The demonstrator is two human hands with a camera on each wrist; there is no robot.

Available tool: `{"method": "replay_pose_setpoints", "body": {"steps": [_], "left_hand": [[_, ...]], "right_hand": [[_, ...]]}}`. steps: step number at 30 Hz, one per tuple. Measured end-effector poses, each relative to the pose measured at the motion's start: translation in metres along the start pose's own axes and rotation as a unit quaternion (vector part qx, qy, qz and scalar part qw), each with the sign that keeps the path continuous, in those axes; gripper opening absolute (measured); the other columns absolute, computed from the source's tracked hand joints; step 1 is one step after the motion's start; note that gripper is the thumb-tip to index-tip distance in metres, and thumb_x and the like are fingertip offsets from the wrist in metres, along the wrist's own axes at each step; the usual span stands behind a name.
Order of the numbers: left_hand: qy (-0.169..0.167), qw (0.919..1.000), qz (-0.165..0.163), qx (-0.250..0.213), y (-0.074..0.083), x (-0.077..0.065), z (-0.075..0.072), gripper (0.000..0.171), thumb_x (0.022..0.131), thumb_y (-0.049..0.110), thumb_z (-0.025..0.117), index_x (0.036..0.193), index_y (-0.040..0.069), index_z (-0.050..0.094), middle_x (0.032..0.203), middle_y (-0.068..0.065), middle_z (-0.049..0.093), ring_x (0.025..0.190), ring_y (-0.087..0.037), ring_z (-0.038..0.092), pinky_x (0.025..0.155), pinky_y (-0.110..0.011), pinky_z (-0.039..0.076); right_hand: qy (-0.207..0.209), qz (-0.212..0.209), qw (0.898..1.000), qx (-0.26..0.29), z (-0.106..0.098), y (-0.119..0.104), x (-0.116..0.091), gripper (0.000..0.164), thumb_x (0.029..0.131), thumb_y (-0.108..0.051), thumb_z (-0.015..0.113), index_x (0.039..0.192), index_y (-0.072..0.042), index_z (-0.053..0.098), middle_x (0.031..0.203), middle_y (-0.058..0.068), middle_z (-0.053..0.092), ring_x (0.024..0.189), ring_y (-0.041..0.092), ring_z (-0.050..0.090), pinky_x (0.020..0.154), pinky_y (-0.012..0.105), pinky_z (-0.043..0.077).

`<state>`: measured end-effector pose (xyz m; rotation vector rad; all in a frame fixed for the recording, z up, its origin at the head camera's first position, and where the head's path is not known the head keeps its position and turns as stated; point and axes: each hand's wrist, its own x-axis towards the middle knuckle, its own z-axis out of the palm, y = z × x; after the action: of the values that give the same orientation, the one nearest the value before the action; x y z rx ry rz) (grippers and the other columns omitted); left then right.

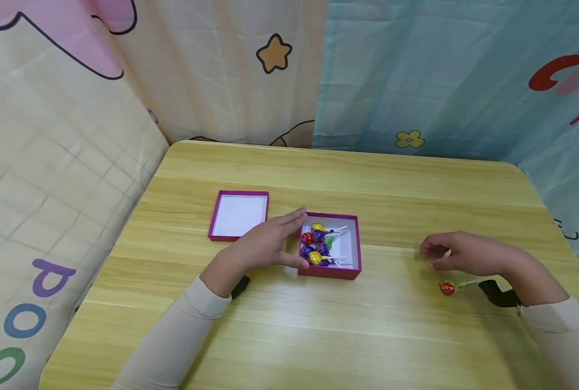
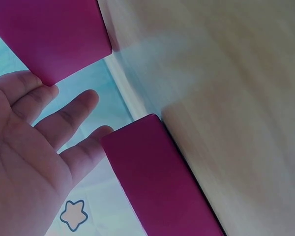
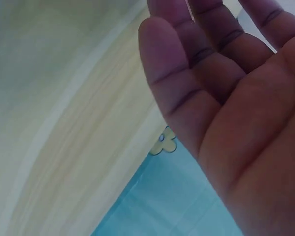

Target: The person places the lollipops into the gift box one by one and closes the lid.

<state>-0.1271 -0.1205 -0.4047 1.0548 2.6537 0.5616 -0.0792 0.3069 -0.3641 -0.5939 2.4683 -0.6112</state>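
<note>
In the head view a magenta box stands mid-table, holding several wrapped lollipops in yellow, red, purple and green. My left hand rests against its left side, index finger near the back corner and thumb by the front one. In the left wrist view the left hand has extended fingers, some touching the box. My right hand hovers at the right, fingers slightly bent, with nothing visible in it. A single red and yellow lollipop lies on the table just below that hand.
A shallow magenta lid with a white inside lies left of the box. The wooden table has rounded back corners. Patterned curtains hang behind it and along both sides.
</note>
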Motion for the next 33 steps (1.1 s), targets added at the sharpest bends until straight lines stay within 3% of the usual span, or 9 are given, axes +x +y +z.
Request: {"method": "replay_pose_setpoints", "body": {"steps": [9, 14, 20, 26, 33], "left_hand": [[0.000, 1.0000, 0.002, -0.001, 0.000, 0.001, 0.000, 0.107, 0.077, 0.072, 0.066, 0.158, 0.016, 0.025, 0.166, 0.002, 0.015, 0.147, -0.023, 0.026, 0.114, -0.040, 0.032], [-0.001, 1.0000, 0.000, -0.001, 0.000, 0.001, 0.000, 0.107, 0.076, 0.072, 0.066, 0.158, 0.016, 0.025, 0.166, 0.003, 0.014, 0.147, -0.022, 0.026, 0.114, -0.039, 0.032], [-0.002, 1.0000, -0.009, 0.000, 0.000, 0.000, 0.000, 0.108, 0.076, 0.072, 0.066, 0.158, 0.018, 0.024, 0.165, 0.007, 0.012, 0.148, -0.021, 0.025, 0.115, -0.039, 0.031], [-0.004, 0.9999, -0.009, -0.004, 0.000, 0.000, 0.000, 0.108, 0.076, 0.072, 0.067, 0.158, 0.018, 0.023, 0.165, 0.008, 0.011, 0.148, -0.021, 0.025, 0.115, -0.039, 0.031], [-0.004, 1.0000, -0.003, -0.007, 0.001, 0.000, -0.001, 0.108, 0.076, 0.071, 0.067, 0.158, 0.016, 0.025, 0.166, 0.004, 0.014, 0.147, -0.022, 0.026, 0.114, -0.039, 0.032]], "right_hand": [[0.000, 0.012, 1.000, 0.024, 0.010, 0.018, -0.016, 0.029, 0.097, -0.030, 0.067, 0.119, -0.012, 0.063, 0.118, 0.002, 0.062, 0.104, 0.016, 0.059, 0.080, 0.026, 0.052], [0.003, 0.022, 1.000, 0.018, 0.017, 0.025, -0.024, 0.028, 0.096, -0.030, 0.067, 0.118, -0.013, 0.063, 0.117, 0.001, 0.062, 0.103, 0.011, 0.059, 0.080, 0.025, 0.052], [-0.009, 0.012, 0.999, 0.047, 0.023, 0.030, -0.031, 0.027, 0.097, -0.029, 0.066, 0.117, -0.011, 0.062, 0.107, -0.001, 0.060, 0.090, 0.005, 0.055, 0.073, 0.025, 0.049], [-0.021, -0.015, 0.995, 0.092, 0.030, 0.033, -0.030, 0.020, 0.097, -0.022, 0.066, 0.113, -0.009, 0.061, 0.097, -0.003, 0.061, 0.081, 0.007, 0.054, 0.067, 0.025, 0.046], [-0.022, -0.009, 0.996, 0.083, 0.031, 0.030, -0.027, 0.015, 0.097, -0.025, 0.067, 0.105, -0.014, 0.061, 0.089, -0.006, 0.057, 0.077, 0.006, 0.051, 0.062, 0.025, 0.041]]}}
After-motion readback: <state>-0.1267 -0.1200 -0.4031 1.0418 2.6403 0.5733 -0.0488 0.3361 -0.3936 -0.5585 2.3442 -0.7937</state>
